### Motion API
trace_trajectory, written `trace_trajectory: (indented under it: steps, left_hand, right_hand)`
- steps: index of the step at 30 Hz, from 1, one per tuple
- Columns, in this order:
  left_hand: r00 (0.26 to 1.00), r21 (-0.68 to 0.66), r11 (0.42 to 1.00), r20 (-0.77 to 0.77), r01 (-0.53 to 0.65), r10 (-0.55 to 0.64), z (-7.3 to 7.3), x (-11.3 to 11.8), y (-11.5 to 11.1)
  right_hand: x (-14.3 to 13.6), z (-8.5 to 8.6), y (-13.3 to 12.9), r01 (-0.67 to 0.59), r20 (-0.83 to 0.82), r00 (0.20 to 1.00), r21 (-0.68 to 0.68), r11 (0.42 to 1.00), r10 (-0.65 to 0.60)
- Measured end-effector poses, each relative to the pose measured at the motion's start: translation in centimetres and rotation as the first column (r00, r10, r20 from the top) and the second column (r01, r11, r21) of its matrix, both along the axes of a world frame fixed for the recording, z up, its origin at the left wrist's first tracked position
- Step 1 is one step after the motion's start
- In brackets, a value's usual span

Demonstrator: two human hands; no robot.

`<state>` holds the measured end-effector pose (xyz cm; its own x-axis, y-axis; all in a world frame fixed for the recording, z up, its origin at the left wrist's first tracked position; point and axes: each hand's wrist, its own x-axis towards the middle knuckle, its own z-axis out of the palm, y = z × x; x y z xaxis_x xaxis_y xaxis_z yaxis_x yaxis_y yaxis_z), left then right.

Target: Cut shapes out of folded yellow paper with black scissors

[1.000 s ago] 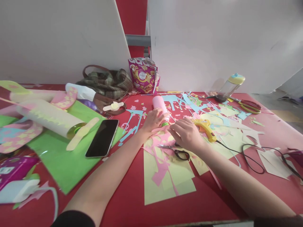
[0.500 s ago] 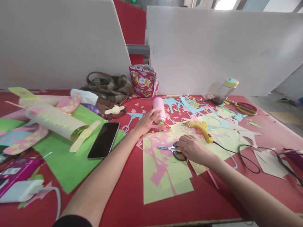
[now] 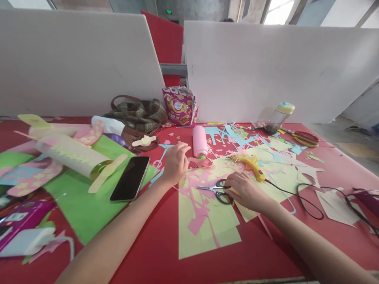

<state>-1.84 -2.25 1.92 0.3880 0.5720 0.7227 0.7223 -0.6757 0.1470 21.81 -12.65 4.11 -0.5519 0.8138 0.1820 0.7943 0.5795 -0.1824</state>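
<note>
My left hand (image 3: 175,163) hovers just left of a pink bottle (image 3: 200,141) with a green cap, apart from it. Its fingers are loosely bent and I see nothing in them. The bottle lies on its side, cap towards me. My right hand (image 3: 243,187) rests palm down, fingers loosely stretched, its fingertips at the black handles of the scissors (image 3: 219,191). The scissors lie partly open on yellow paper (image 3: 204,236) strewn with pink cut-offs. Beyond the right hand lies a yellow hot glue gun (image 3: 251,163).
On the left are a phone (image 3: 130,178), green sheet (image 3: 79,213) and decorated cardboard tube (image 3: 74,156). A snack bag (image 3: 179,106) and plaid bag (image 3: 139,112) stand behind. A glass bottle (image 3: 278,118) and pliers (image 3: 302,137) lie back right. The glue gun's cord (image 3: 308,213) loops rightward.
My left hand has let go of the pink bottle and drawn back to the left, towards me. The right hand has shifted slightly right beside the scissors. The view has tilted up a little.
</note>
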Motion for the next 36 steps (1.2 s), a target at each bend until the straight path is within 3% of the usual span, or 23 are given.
trace_trajectory:
  steps: [3, 6, 7, 11, 17, 21, 28, 36]
  left_hand:
    - [1.0, 0.029, 0.999, -0.013, 0.017, -0.017, -0.6, 0.3, -1.4]
    - [0.999, 0.041, 0.999, -0.033, 0.031, -0.03, -1.3, 0.5, -1.9]
    - [0.999, 0.043, 0.999, -0.035, 0.032, -0.03, -1.5, 0.6, -1.9]
    - [0.999, 0.045, 0.999, -0.033, 0.017, -0.016, -1.8, 0.7, -1.7]
    - [1.0, 0.053, 0.999, -0.018, -0.01, 0.011, -1.9, 0.6, -1.9]
    - [1.0, 0.06, 0.998, -0.017, -0.011, 0.012, -2.1, 0.5, -1.9]
    - [1.0, 0.073, 0.997, -0.012, -0.011, 0.012, -2.1, 0.4, -2.0]
    - [1.0, 0.063, 0.998, -0.007, -0.008, 0.008, -2.0, 0.3, -2.1]
  right_hand:
    - [0.4, 0.4, 0.7, 0.02, 0.014, 1.0, 0.03, 0.999, -0.02]
    - [1.6, 1.1, 2.6, 0.146, 0.033, 0.988, 0.055, 0.988, -0.148]
    - [2.2, 1.4, 3.6, 0.226, 0.051, 0.972, 0.033, 0.973, -0.228]
    - [4.6, 2.7, 8.8, 0.344, 0.109, 0.934, -0.002, 0.939, -0.341]
    - [6.1, 2.6, 15.3, 0.391, 0.264, 0.903, -0.175, 0.904, -0.34]
    - [5.1, 1.7, 17.1, 0.335, 0.287, 0.921, -0.246, 0.909, -0.262]
    - [1.6, 0.6, 19.2, 0.3, 0.272, 0.934, -0.24, 0.923, -0.232]
    - [-1.1, 0.4, 19.7, 0.347, 0.074, 0.937, -0.098, 0.933, -0.341]
